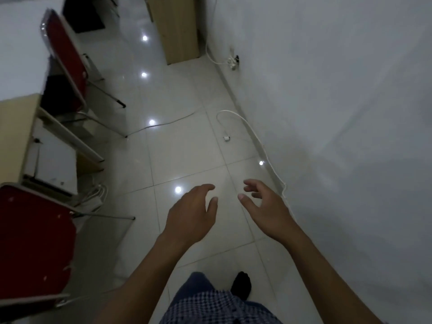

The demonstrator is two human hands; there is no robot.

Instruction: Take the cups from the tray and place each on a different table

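- Checked cloth (210,305) of the person's clothing fills the bottom edge, below both forearms, with a dark foot (241,285) on the floor (187,146) just past it.
- Left grip (190,215) is held out over the pale tiles, palm down, fingers apart and slightly curled, clamped on nothing.
- Right grip (265,208) hangs just beside the left one, apart from it, fingers spread and bent, also empty.
- Neither cups nor tray can be seen in this view, so their place cannot be told.
- Left of the left grip, close by, stands a red chair (35,242) with a metal frame; a second red chair (66,64) stands farther ahead on that side.
- Between the two chairs, left of the grips, sits a beige tabletop (16,136) edge with a white surface beyond it.
- Right of the right grip, a white wall (339,113) rises, with a white cable (254,134) running along its base and looping onto the tiles ahead.
- Well ahead of both grips stands a wooden cabinet (178,29) against the wall.
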